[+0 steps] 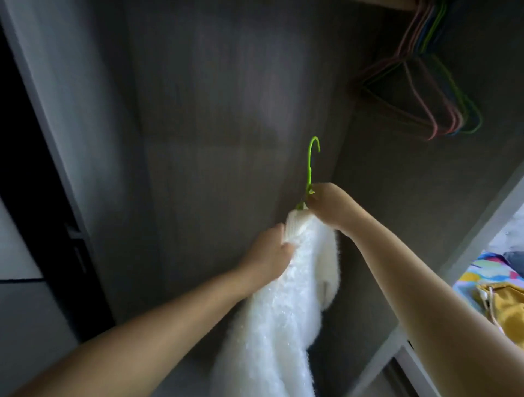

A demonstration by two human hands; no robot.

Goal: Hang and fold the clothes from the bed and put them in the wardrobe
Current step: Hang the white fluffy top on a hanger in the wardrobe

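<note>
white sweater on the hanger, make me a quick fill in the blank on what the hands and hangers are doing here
1. The white fluffy sweater hangs on a hanger whose colour is ____.
2. The hand pinching the hanger just below its hook is the ____ hand.
3. The left hand grips the ____.
4. The empty hangers hang in the upper ____ corner of the view.

Missing words: green; right; sweater; right

Inside the wardrobe (pixel 241 113), a bunch of empty coloured hangers (pixel 425 93) hangs from the rail (pixel 397 3) at the upper right. At the right edge, outside the wardrobe, a bed (pixel 510 226) carries a multicoloured cloth (pixel 487 272) and a yellow garment (pixel 507 309) lying on it.
</note>
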